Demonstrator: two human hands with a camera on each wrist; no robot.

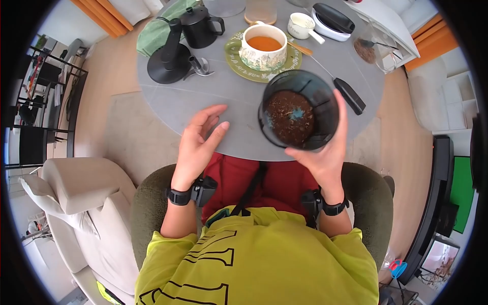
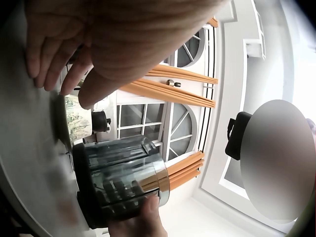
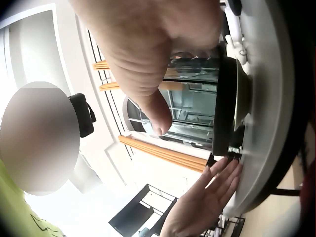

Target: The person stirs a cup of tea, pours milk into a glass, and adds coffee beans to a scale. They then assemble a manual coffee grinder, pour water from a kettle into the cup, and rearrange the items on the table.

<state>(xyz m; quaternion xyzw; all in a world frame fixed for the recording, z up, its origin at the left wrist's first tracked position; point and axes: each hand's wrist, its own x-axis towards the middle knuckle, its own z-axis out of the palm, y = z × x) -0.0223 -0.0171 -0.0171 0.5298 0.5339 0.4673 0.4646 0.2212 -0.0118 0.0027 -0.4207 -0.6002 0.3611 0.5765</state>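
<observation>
My right hand (image 1: pixel 329 160) grips a smoky, see-through canister (image 1: pixel 323 89) from its right side, the thumb near the close rim and a finger along the wall. Inside the canister lie loose brown grounds (image 1: pixel 288 127) with a small bluish patch in the middle. In the left wrist view, the canister's dark base (image 2: pixel 85 180) shows low over the table. My left hand (image 1: pixel 200 145) is held off to the left of it, fingers extended and holding nothing. Beyond the canister stands a patterned cup (image 1: pixel 263 57) of orange-brown drink on a green saucer (image 1: pixel 249 73).
A black pot (image 1: pixel 200 28) and a black round-based stand (image 1: pixel 169 66) are at the far left of the grey table (image 1: pixel 218 86). A black-handled whisk (image 1: pixel 349 96) lies at right, near a glass vessel (image 1: pixel 367 48). A white measuring cup (image 1: pixel 301 25) stands at the back.
</observation>
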